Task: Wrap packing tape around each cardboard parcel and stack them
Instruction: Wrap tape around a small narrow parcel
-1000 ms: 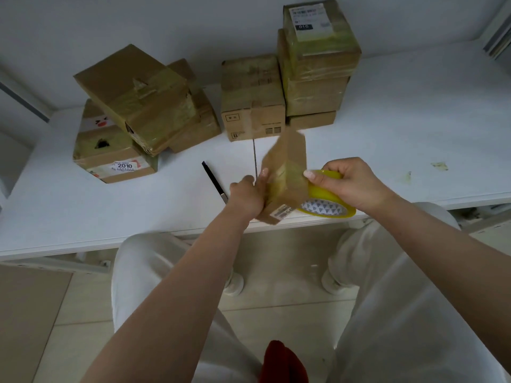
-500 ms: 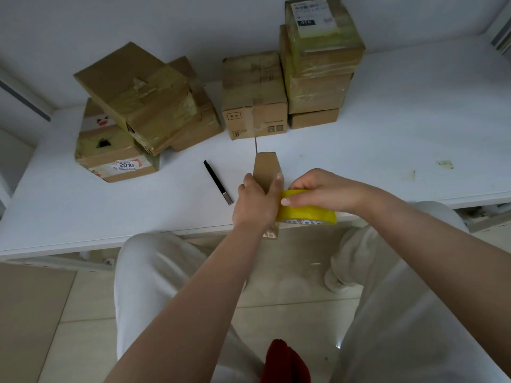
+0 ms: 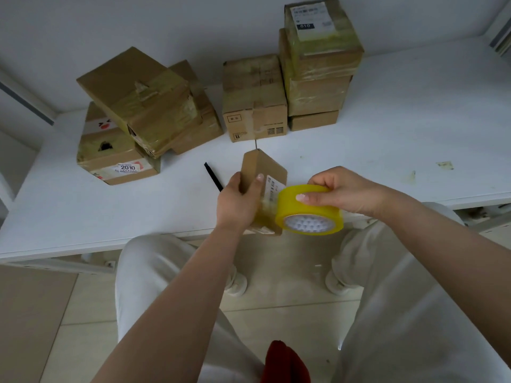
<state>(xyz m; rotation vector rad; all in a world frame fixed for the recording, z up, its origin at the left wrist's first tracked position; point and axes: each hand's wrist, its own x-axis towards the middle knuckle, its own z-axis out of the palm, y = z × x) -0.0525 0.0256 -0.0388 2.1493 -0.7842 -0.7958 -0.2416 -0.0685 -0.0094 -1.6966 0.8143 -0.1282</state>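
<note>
Two labels read "2010" (image 3: 127,167) and "010" (image 3: 305,26) (both printed); left hand (image 3: 237,203) grips parcel (image 3: 262,172), right hand (image 3: 340,192) grips tape roll (image 3: 308,214).

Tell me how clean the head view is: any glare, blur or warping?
Head view: dim, flat light, soft shadows; wide-angle bend along the table edge; the small parcel and tape roll are sharp; mild sheen on the taped stack; no harsh glare.

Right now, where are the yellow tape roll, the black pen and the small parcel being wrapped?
yellow tape roll (image 3: 309,210): head view, outer yellow band.
black pen (image 3: 212,176): head view, mid barrel.
small parcel (image 3: 269,168): head view, upper cardboard face.
</note>
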